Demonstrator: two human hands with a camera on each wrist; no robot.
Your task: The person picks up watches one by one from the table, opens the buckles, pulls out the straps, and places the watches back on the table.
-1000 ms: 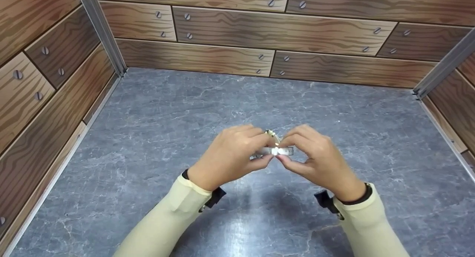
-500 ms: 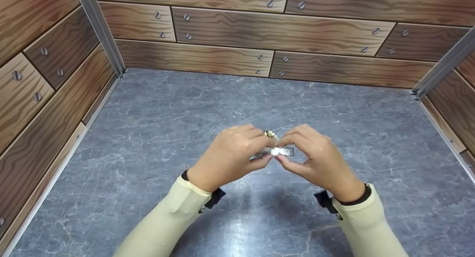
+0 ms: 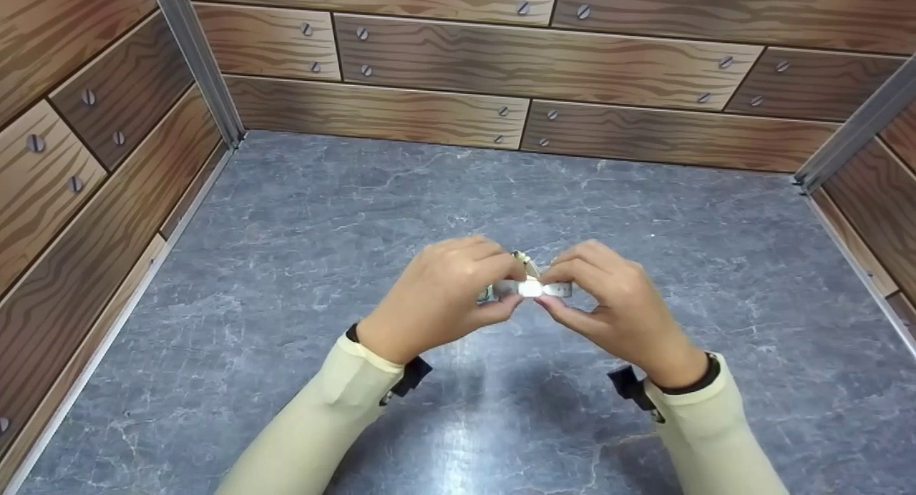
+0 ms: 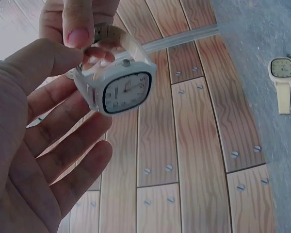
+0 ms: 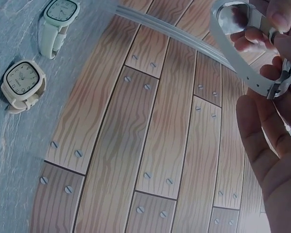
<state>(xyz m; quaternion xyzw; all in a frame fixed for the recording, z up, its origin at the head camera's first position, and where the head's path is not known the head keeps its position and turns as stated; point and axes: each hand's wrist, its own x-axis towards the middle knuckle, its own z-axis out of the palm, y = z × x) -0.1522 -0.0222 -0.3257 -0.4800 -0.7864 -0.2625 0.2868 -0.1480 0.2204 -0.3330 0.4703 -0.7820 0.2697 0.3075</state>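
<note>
A white wristwatch with a rounded-square dial is held up between both hands over the grey table. My left hand pinches its strap with thumb and forefinger, while in the left wrist view the other fingers stay spread. From the other side my right hand pinches the band, its thumb and fingertips close to the left hand's. The right wrist view shows the strap with punched holes and a metal buckle near the right fingers. The back of the watch case looks shiny there.
A cream watch lies on the table in the left wrist view. In the right wrist view a pale green watch and a beige watch rest on it. Wood-patterned walls enclose the grey table at back and sides.
Both hands keep their grip on the wristwatch at nearly the same spot. Their fingertips have drawn slightly apart, so more of the white band shows between them.
</note>
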